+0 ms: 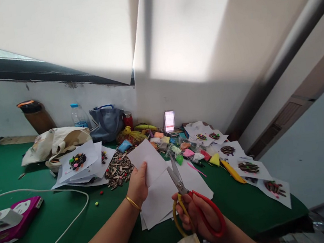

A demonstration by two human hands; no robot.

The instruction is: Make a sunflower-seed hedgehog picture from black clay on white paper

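My left hand (139,182) pinches a sheet of white paper (151,156) by its lower left side, thumb on top. In my right hand (199,214) is a pair of scissors (181,188) with one red and one yellow handle loop. The blades stand apart and point up and away, close to the right corner of the held paper. Beneath lie more loose white sheets (186,197). A pile of striped sunflower seeds (119,168) is just left of the held paper.
Packets of coloured clay (188,152) and a yellow craft knife (233,172) lie beyond. Papers with seed designs are at the left (78,163) and right (248,167). A white cable (84,210) and purple box (20,217) lie left; a bag (106,122) and phone (169,121) stand by the wall.
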